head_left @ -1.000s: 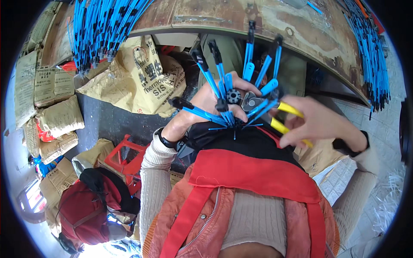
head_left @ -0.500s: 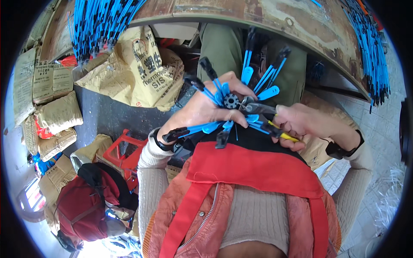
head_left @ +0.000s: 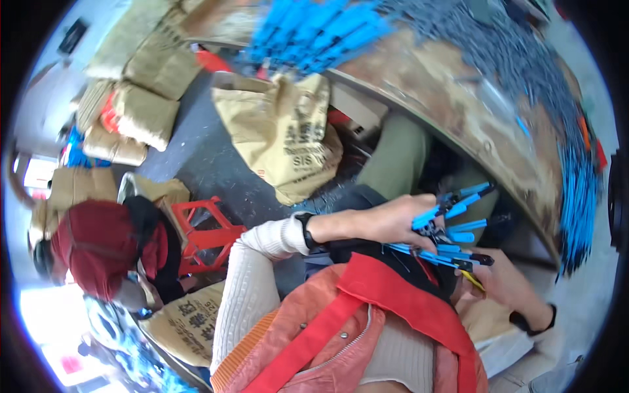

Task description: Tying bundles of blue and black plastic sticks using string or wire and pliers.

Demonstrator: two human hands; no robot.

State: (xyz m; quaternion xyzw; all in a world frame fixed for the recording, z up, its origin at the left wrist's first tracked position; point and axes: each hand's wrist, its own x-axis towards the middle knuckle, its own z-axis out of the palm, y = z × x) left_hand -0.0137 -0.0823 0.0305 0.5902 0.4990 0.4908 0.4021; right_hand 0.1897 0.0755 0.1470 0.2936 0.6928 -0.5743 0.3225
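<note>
- Big rusty round table (head_left: 458, 98) sits above and beyond my left hand, with heaps of blue-handled tools (head_left: 314, 33) on its far edge.
- Tan sack (head_left: 288, 137) on the floor, up-left of my left wrist.
- Red stool (head_left: 206, 229) is left of my left forearm, well apart.
- My left hand (head_left: 386, 223) is clenched around a bundle of blue-handled pliers (head_left: 452, 226); handles fan out right of the fingers.
- My right hand (head_left: 504, 281) is just below-right of the bundle, touching a yellow-handled tool (head_left: 473, 280); grip is blurred, I cannot tell.
</note>
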